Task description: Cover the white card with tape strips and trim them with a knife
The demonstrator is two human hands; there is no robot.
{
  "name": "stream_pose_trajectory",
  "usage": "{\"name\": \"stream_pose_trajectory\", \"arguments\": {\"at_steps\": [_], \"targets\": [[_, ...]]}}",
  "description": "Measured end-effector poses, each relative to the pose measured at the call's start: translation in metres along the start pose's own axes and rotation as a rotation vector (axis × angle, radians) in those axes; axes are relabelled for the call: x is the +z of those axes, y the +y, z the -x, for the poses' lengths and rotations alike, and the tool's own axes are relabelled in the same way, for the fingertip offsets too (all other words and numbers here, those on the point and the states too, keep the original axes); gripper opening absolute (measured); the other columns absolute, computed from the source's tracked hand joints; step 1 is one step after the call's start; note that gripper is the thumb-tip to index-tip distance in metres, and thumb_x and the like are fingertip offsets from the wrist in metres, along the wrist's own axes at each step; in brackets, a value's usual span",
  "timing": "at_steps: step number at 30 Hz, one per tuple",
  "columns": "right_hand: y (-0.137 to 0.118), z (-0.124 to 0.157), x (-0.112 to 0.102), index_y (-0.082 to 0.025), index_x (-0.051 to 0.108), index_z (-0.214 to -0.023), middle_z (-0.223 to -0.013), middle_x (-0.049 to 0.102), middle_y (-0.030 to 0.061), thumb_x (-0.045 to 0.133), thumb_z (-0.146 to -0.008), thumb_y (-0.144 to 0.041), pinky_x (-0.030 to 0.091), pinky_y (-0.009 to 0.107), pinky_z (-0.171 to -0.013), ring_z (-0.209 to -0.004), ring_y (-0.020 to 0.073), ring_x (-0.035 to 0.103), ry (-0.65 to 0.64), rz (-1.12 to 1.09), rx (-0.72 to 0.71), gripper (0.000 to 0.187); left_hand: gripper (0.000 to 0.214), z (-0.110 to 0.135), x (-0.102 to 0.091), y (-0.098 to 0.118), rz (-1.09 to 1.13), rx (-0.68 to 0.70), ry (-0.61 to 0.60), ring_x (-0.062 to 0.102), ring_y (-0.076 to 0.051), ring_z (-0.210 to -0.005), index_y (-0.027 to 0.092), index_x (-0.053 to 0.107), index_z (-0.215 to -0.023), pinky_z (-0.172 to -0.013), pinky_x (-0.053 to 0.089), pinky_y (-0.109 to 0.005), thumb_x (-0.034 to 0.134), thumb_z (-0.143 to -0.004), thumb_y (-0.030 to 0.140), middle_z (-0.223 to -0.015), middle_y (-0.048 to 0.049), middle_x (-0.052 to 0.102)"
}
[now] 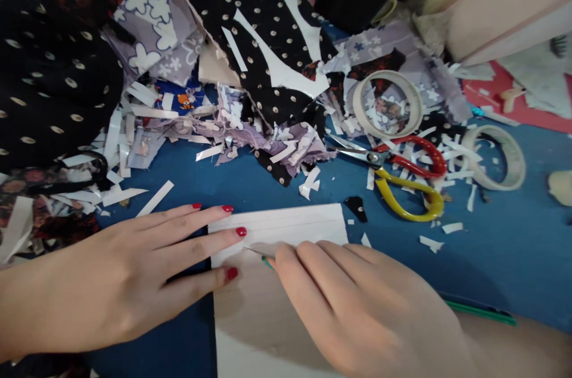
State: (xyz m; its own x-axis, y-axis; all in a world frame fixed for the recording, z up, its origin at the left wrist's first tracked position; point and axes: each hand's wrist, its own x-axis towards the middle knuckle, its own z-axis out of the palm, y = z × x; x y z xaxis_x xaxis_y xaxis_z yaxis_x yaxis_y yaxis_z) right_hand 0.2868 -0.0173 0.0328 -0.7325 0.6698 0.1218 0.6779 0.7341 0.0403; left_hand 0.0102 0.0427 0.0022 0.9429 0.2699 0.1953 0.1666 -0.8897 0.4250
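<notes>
A white sheet of paper lies in front of me, with faint lines running across its upper part. My left hand rests flat at its left edge, fingers stretched apart and several fingertips on the sheet. Over the paper, my right hand is closed around a thin green pencil-like tool. Its fine dark point touches or nearly touches the sheet near my left fingertips. The tool's middle is hidden by the hand. A green shaft shows beyond the right wrist; I cannot tell whether it belongs to the same tool.
Scissors with red and yellow handles lie beyond the paper. Two tape rolls sit nearby. Patterned fabric scraps and white paper strips cover the back and left of the blue surface.
</notes>
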Motion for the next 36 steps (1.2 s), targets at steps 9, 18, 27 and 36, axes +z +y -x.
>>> {"name": "stream_pose_trajectory", "arguments": {"at_steps": [9, 18, 27, 36], "targets": [[0.004, 0.001, -0.004, -0.011, 0.07, -0.095, -0.065, 0.068, 0.0044, 0.041, -0.092, -0.001, 0.042, 0.03, -0.046, -0.049, 0.0173, 0.061, -0.021, -0.005, -0.003, 0.031, 0.044, -0.002, -0.002, -0.001, -0.005, 0.009, -0.002, 0.043, -0.02, -0.158, 0.023, 0.069, -0.139, -0.134, 0.031, -0.037, 0.035, -0.113, 0.013, -0.154, -0.0008, 0.065], [0.005, 0.004, -0.006, -0.01, 0.07, -0.1, -0.069, 0.067, 0.0049, 0.044, -0.092, -0.002, 0.041, 0.03, -0.05, -0.054, 0.0169, 0.059, -0.085, -0.019, -0.053, 0.029, 0.047, 0.005, 0.005, 0.003, 0.017, -0.016, -0.028, 0.04, -0.024, -0.16, 0.022, 0.064, -0.147, -0.135, 0.032, -0.045, 0.037, -0.111, 0.011, -0.162, -0.0034, 0.058], [0.006, 0.002, -0.009, -0.012, 0.069, -0.1, -0.07, 0.065, 0.0037, 0.041, -0.096, -0.003, 0.042, 0.03, -0.052, -0.056, 0.0167, 0.058, -0.119, -0.026, -0.038, 0.03, 0.044, 0.006, 0.005, 0.003, 0.015, -0.015, -0.018, 0.041, -0.026, -0.159, 0.021, 0.063, -0.147, -0.133, 0.037, -0.047, 0.043, -0.109, 0.012, -0.162, -0.0056, 0.057], [0.008, 0.004, -0.008, -0.011, 0.07, -0.102, -0.073, 0.069, 0.0054, 0.042, -0.095, -0.003, 0.043, 0.03, -0.051, -0.057, 0.0171, 0.06, -0.111, -0.042, -0.051, 0.03, 0.046, 0.008, 0.008, 0.004, 0.018, -0.031, -0.011, 0.03, -0.027, -0.165, 0.021, 0.06, -0.151, -0.135, 0.034, -0.049, 0.042, -0.109, 0.011, -0.166, -0.0047, 0.052]]}}
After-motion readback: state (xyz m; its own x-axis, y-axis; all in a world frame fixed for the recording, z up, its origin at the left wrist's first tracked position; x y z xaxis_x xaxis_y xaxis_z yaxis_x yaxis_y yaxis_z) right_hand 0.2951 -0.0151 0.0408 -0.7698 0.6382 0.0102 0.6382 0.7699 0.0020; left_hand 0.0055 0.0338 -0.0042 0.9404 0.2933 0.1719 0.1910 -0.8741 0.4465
